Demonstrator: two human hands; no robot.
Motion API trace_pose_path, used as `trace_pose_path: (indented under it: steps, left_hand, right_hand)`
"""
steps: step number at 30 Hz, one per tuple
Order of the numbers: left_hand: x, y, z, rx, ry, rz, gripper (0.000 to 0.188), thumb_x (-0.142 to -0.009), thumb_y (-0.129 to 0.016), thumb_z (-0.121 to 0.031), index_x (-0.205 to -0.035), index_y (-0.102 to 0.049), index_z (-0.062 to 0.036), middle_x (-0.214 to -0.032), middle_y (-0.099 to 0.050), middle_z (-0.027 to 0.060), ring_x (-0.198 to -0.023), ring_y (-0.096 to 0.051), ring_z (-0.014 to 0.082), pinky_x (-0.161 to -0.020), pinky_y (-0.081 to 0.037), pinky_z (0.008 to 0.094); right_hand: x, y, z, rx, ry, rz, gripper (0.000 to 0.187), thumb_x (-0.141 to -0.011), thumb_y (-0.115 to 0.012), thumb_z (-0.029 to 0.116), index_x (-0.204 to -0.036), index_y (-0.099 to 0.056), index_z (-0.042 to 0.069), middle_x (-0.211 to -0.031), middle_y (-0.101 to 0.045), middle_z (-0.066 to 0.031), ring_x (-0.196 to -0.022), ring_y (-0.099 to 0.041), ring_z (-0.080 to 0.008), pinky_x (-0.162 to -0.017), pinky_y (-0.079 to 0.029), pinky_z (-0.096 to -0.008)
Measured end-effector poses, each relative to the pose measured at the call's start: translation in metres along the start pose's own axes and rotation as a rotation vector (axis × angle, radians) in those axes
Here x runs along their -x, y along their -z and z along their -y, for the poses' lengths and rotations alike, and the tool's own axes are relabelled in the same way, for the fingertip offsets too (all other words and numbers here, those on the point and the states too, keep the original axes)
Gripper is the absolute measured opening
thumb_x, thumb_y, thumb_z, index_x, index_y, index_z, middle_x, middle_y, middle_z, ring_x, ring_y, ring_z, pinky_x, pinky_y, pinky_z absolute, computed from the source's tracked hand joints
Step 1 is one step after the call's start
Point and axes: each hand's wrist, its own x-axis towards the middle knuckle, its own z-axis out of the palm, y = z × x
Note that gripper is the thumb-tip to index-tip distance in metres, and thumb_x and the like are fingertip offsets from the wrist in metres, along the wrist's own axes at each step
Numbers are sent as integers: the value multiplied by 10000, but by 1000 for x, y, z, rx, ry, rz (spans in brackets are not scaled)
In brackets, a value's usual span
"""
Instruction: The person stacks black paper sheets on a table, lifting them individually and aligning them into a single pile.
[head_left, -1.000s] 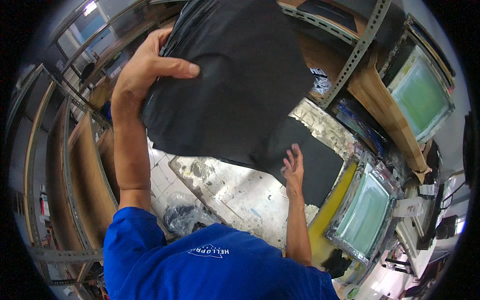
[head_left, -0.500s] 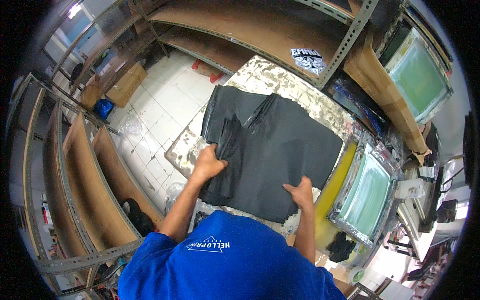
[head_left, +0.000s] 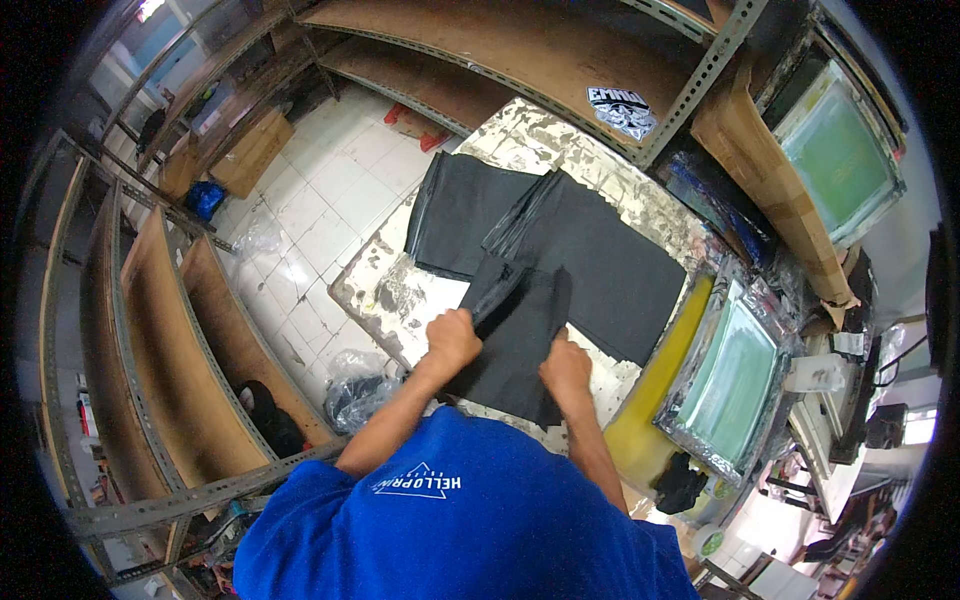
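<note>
A pile of thin black sheets (head_left: 625, 270) lies across a paint-spattered table (head_left: 390, 300); whether they are cloth or plastic I cannot tell. At the near side, one black sheet (head_left: 505, 350) is drawn inward, its sides folded up in creases. My left hand (head_left: 454, 340) is closed on its left edge, fingers curled under the fist. My right hand (head_left: 567, 366) grips the right edge in a similar fist. Further back, a folded stack of black sheets (head_left: 465, 215) rests at the table's far left.
A framed printing screen (head_left: 730, 375) with a green mesh stands to the right, beside a yellow strip (head_left: 660, 390). Behind the table runs a metal-framed shelf (head_left: 480, 50). Wooden shelves (head_left: 165, 350) stand at left. A clear plastic bag (head_left: 360, 390) sits by my left forearm.
Both hands have moved closer together, gathering the near black sheet between them. Its sides have come inward, baring the pale tabletop left and right of it. The right hand has closed.
</note>
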Motion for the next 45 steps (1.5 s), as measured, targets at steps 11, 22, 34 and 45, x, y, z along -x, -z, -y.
trace_pose_path:
  steps: [11, 22, 34, 45]
  left_hand:
    - [58, 75, 70, 1362, -163, -285, 312, -789, -783, -28, -1067, -664, 48, -990, -714, 84, -909, -661, 150, -828, -534, 295]
    - [58, 23, 65, 1392, -81, -367, 407, -715, -830, -13, -1085, -672, 43, -998, -721, 96, -889, -674, 178, -825, -543, 308]
    - [52, 40, 50, 1357, -266, -387, 684, -616, -887, -5, -1224, -575, 20, -1145, -662, 93, -1024, -639, 219, -948, -511, 345]
    - [50, 27, 49, 1432, -152, -467, 577, -713, -853, -35, -1221, -591, 54, -1084, -690, 119, -962, -655, 184, -885, -522, 314]
  right_hand:
    - [68, 24, -75, -1116, -57, -460, 333, -868, -689, 46, -1182, -612, -31, -1118, -665, -112, -1020, -614, -218, -928, -474, -331]
    - [60, -8, -88, -1056, 37, -490, 398, -893, -663, 1, -1274, -552, -36, -1210, -624, -126, -1103, -590, -216, -994, -440, -331]
    - [72, -8, -84, -838, -20, -552, 431, -852, -717, 49, -1239, -569, -66, -1245, -607, -153, -1129, -577, -252, -1025, -416, -363]
    - [75, 17, -55, -1111, -48, -665, 365, -884, -688, 81, -1197, -599, -83, -1165, -659, -167, -1072, -623, -235, -969, -463, -351]
